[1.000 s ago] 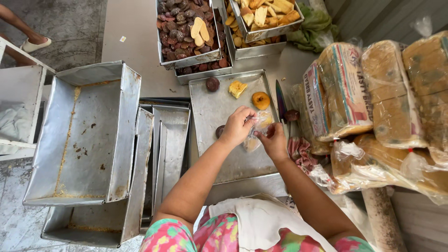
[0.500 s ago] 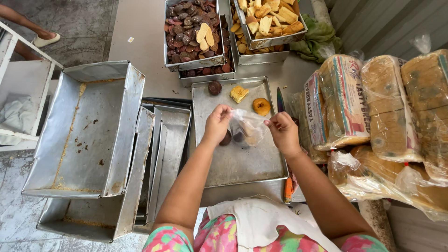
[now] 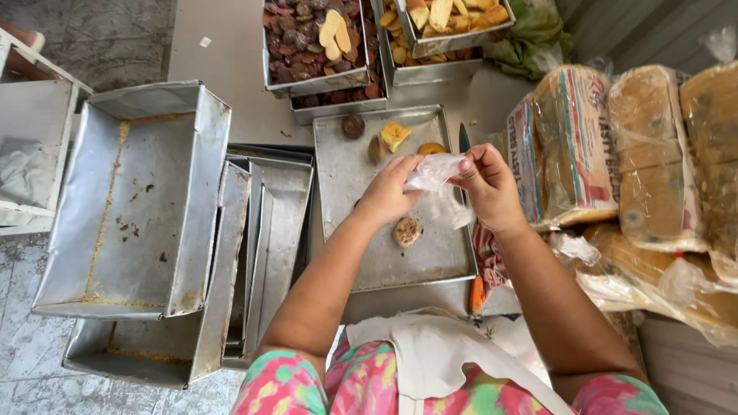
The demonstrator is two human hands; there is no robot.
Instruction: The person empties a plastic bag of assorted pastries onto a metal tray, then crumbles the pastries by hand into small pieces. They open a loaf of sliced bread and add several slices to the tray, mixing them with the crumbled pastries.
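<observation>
Two hands (image 3: 442,188) pinch a plastic bag (image 3: 433,170) over a tray (image 3: 346,184) of pastries (image 3: 407,231).

I see both bare forearms reaching forward, my left hand (image 3: 392,192) and right hand (image 3: 486,184) close together, fingertips pinched toward each other.

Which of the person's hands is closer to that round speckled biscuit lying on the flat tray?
Left. The left hand hangs just above the round speckled biscuit, pinching the clear plastic bag. The right hand holds the bag's other side, farther to the right.
</observation>
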